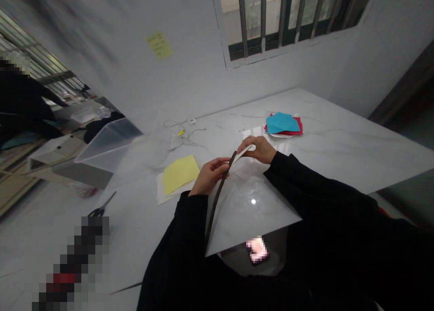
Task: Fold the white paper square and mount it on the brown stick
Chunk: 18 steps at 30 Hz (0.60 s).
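Observation:
My left hand (212,176) is closed around the upper part of a long, thin dark brown stick (216,197). The stick is slightly curved and slants down toward the table's front edge. A narrow white strip (242,154), perhaps paper, bends upward in the closed fingers of my right hand (259,149). Its lower end meets the stick close to my left fingertips; whether the two are joined I cannot tell. Beside my left hand lie yellow sheets (181,173) on top of white ones.
Blue cut paper (282,123) tops a red and white pile at the back right. A thin cable (183,134) lies near the wall. At left are scissors (98,210), a clear plastic bin (110,141) and another person (25,103). A lit phone (257,250) shows below the table edge.

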Motion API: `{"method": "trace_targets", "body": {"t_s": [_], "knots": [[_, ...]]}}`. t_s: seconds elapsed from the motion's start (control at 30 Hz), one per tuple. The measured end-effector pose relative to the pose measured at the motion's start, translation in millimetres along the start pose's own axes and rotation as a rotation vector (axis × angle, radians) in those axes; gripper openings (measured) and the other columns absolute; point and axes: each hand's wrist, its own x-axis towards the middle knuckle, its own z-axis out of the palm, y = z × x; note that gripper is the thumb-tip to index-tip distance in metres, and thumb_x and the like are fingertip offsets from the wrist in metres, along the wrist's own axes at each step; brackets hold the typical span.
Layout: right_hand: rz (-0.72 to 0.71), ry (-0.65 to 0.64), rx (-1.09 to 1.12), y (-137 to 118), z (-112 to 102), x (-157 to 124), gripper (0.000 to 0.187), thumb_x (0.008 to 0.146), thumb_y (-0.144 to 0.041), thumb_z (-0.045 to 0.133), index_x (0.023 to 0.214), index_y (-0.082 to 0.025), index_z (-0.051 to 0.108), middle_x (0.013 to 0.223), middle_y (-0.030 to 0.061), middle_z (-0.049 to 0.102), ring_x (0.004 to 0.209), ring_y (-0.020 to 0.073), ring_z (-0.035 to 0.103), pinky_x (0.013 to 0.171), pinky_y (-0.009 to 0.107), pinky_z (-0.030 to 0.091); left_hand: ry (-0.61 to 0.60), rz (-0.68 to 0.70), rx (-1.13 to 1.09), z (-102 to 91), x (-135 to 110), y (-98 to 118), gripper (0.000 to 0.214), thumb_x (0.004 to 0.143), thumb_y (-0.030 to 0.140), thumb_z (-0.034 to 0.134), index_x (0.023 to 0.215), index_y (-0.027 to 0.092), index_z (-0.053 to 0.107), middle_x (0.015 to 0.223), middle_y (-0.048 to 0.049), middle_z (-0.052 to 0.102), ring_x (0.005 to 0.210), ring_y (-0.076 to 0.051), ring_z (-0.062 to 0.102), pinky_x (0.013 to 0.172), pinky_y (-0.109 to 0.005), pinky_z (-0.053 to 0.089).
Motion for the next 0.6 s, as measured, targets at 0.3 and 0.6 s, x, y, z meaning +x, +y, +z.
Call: {"method": "trace_targets", "body": {"t_s": [0.3, 0.6], "knots": [[0.267, -0.076, 0.346, 6.4, 7.1, -0.8, 0.044, 0.073, -0.039, 0.086, 0.108, -0.015, 0.074, 0.108, 0.0092, 0.077, 0.099, 0.0231, 0.072, 0.085, 0.034, 0.057, -0.028, -0.015, -0.065, -1.7, 1.0, -4.4, 0.045, 0.066, 0.039, 0.092, 0.1, 0.015, 0.073, 0.085, -0.0023, 0.07, 0.065, -0.011, 0.058, 0.067, -0.028, 0.048], [0.374, -0.129, 0.622, 7.7, 14.8, 0.1, 0.05, 0.065, -0.034, 0.09, 0.106, -0.015, 0.069, 0.1, 0.0068, 0.078, 0.091, 0.0216, 0.073, 0.083, 0.034, 0.06, -0.037, -0.029, -0.063, -2.0, 4.7, -11.0, 0.046, 0.068, 0.039, 0.09, 0.104, 0.015, 0.075, 0.094, -0.0061, 0.073, 0.068, -0.012, 0.06, 0.068, -0.029, 0.049]]}}
